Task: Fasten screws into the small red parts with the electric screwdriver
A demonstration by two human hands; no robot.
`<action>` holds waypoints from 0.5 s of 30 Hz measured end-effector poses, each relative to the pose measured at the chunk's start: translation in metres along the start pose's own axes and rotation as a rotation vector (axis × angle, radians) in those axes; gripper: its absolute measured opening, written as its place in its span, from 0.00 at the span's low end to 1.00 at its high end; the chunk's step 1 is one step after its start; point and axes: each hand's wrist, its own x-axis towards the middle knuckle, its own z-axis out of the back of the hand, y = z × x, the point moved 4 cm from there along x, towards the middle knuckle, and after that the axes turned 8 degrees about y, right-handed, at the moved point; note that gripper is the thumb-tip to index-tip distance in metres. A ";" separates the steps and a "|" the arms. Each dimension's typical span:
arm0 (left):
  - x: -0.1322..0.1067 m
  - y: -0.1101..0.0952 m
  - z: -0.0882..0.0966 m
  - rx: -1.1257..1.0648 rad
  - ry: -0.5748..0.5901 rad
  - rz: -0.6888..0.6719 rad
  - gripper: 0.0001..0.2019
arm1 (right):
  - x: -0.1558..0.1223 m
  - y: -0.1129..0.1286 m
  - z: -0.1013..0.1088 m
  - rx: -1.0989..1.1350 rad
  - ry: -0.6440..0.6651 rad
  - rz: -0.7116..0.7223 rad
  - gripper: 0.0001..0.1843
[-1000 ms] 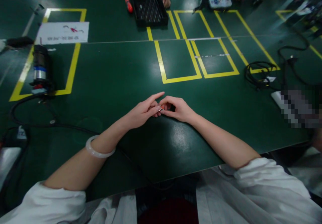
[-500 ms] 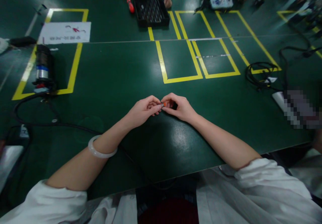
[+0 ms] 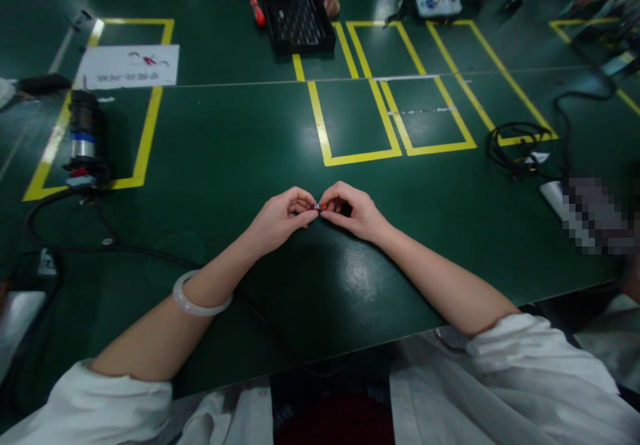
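Observation:
Between my two hands is a small part with orange-red and dark sections (image 3: 317, 207), too small for me to tell its kind. My left hand (image 3: 284, 217) pinches its left end between thumb and fingertips. From the other side my right hand (image 3: 356, 212) pinches the right end, where a bit of orange shows. The fingertips of both hands nearly meet and cover most of the part. Both hands are low over the green table (image 3: 230, 145), near its front edge.
A black electric tool (image 3: 84, 135) with a cable stands at the left, by a white paper sign (image 3: 130, 66). Across the table, a co-worker's hands are at a black tray (image 3: 303, 28) beside a red-handled tool (image 3: 258, 13). A coiled black cable (image 3: 517, 148) lies at the right.
The small part has turned between my fingertips and now lies more level, with red showing near both hands. My hands have shifted very slightly left and still pinch it.

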 end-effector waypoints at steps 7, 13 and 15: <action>-0.001 -0.003 0.004 0.097 -0.043 -0.052 0.15 | 0.000 -0.002 0.000 -0.065 -0.004 -0.010 0.07; -0.001 0.001 0.004 0.131 -0.016 -0.057 0.14 | 0.000 0.001 0.000 -0.085 0.007 -0.018 0.05; -0.001 0.001 0.005 0.145 0.007 -0.059 0.16 | 0.000 0.000 0.000 -0.086 0.009 -0.017 0.05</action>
